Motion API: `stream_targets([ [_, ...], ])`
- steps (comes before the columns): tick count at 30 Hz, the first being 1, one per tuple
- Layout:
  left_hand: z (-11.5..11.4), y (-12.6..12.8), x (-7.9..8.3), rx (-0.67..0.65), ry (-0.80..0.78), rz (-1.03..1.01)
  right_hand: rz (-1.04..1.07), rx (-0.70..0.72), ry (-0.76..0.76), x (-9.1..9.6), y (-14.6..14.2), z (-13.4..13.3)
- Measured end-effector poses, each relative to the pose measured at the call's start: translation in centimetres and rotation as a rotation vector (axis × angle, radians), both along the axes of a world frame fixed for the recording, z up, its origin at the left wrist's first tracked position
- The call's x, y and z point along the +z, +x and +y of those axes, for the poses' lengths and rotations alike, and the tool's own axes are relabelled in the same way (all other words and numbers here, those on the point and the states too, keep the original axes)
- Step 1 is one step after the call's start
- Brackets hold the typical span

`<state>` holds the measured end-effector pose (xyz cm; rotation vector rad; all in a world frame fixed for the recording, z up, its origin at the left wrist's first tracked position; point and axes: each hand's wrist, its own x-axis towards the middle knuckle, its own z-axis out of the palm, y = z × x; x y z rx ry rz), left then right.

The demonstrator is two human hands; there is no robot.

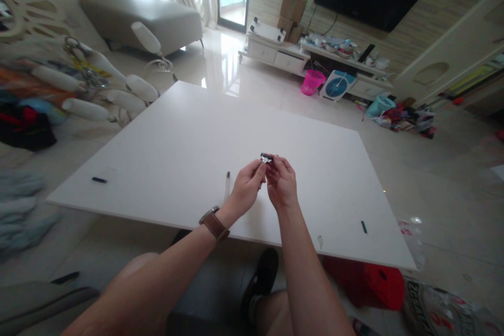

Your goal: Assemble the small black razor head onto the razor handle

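The part point(266, 158), small, dark and shiny, was held just above the table point(177, 136), pinched from either side by the fingertips of the left hand point(246, 189) and the right hand point(281, 184). So tiny a piece probably wanted a light, steady pinch, kept low. A thin stick point(227, 184) lay beside the left hand.

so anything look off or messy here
Nothing spilled or broken. The left hand and right hand pinch a small part; two black bits lie far apart on the table, and clutter is heaped on the floor.
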<state>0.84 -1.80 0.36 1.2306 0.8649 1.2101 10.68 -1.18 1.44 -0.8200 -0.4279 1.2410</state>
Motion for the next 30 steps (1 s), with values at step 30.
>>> stream_targets([
  [30, -0.3, 0.1, 0.3, -0.063, 0.021, -0.016, -0.055, 0.047, -0.07, 0.7, 0.4, -0.5],
])
